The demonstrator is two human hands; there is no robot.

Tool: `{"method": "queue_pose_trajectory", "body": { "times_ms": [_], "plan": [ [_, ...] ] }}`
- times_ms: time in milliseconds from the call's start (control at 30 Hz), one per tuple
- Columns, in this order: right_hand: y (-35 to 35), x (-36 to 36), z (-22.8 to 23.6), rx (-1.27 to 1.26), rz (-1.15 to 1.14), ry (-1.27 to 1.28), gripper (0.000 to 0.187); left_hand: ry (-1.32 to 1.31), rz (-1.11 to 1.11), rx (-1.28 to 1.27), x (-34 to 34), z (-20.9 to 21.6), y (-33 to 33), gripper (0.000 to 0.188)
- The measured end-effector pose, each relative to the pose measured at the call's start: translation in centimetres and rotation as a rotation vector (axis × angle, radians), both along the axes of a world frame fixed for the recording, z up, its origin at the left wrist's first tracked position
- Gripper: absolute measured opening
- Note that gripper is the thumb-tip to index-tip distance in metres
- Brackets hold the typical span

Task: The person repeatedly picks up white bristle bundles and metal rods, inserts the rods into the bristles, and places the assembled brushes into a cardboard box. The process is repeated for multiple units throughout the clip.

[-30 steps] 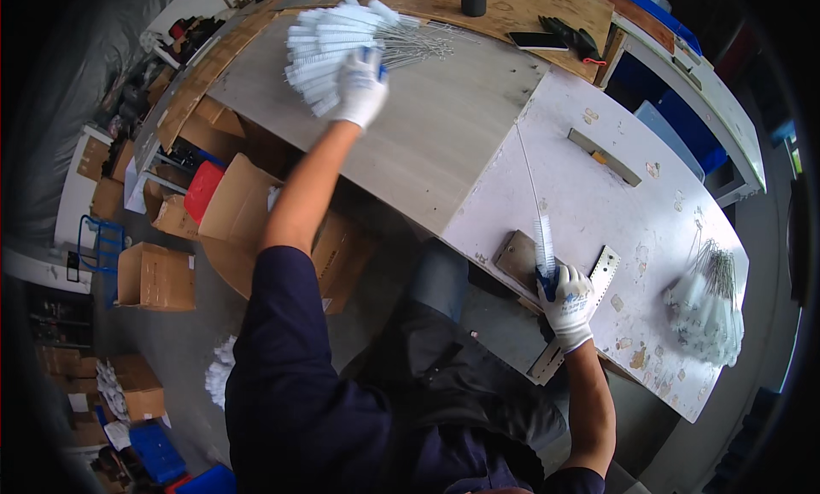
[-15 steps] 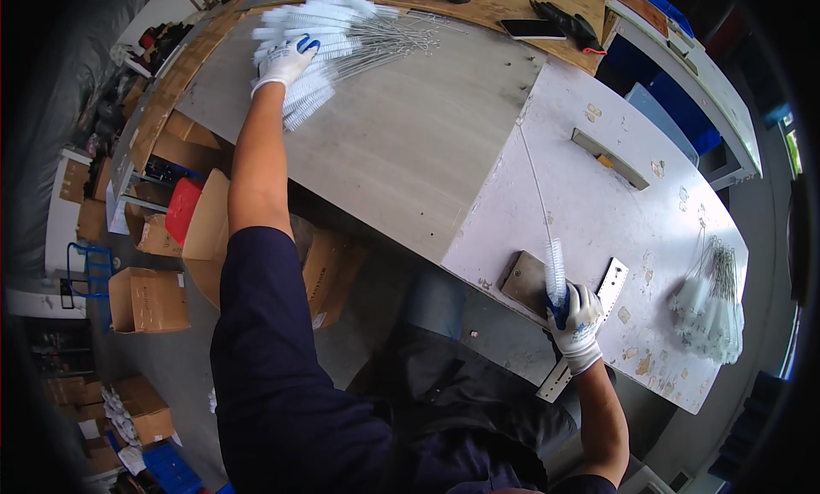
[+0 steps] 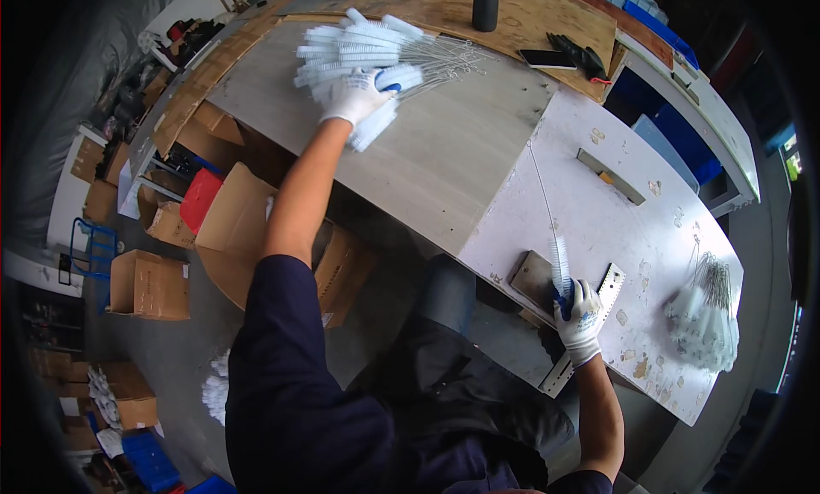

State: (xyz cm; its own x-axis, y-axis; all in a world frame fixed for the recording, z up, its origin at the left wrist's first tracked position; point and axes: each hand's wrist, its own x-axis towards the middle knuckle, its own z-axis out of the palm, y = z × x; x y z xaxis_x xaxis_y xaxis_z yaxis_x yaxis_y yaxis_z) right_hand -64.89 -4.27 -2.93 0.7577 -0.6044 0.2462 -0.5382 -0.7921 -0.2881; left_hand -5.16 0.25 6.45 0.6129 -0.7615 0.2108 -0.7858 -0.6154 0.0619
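Observation:
A pile of white-bristled wire brushes (image 3: 342,45) lies at the far left of the table, the wire handles pointing right. My left hand (image 3: 357,97), in a white glove with blue fingertips, is at the pile's near side, its fingers closed around a brush there; the exact grip is partly hidden. My right hand (image 3: 581,321), gloved alike, grips the bristled end of a single brush (image 3: 559,259). That brush's thin wire stem runs away from me across the pale tabletop to a small loop. Beside this hand are a metal block (image 3: 533,274) and a perforated metal strip (image 3: 612,285).
A bundle of similar brushes (image 3: 702,323) lies at the right edge. Farther back are a metal bar (image 3: 610,176), a phone (image 3: 547,60), a black glove (image 3: 581,56) and a dark bottle (image 3: 485,7). Cardboard boxes (image 3: 150,285) stand on the floor at left.
My left hand has moved right across the pile, toward the wire handles. My right hand stays about where it was, still holding its brush. The whole view has shifted slightly.

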Motion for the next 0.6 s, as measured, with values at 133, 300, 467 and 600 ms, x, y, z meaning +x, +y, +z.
{"method": "queue_pose_trajectory", "body": {
  "times_ms": [133,300,467,600],
  "plan": [
    [0.4,0.2,1.0,0.006,-0.024,-0.065,0.053,-0.063,-0.01,-0.017,-3.7,-0.6,0.2,0.068],
    [0.3,-0.3,0.3,-0.005,-0.091,-0.089,0.05,-0.185,-0.058,0.085,-5.7,0.6,-0.3,0.058],
    [-0.3,-0.7,-0.5,0.019,-0.134,-0.083,0.049,-0.542,-0.294,-0.025,-9.5,0.5,-3.5,0.058],
    [-0.1,-0.3,-0.7,0.015,-0.126,-0.115,0.047,-0.628,-0.148,0.29,-7.6,-3.5,-6.4,0.046]
  ]
}}
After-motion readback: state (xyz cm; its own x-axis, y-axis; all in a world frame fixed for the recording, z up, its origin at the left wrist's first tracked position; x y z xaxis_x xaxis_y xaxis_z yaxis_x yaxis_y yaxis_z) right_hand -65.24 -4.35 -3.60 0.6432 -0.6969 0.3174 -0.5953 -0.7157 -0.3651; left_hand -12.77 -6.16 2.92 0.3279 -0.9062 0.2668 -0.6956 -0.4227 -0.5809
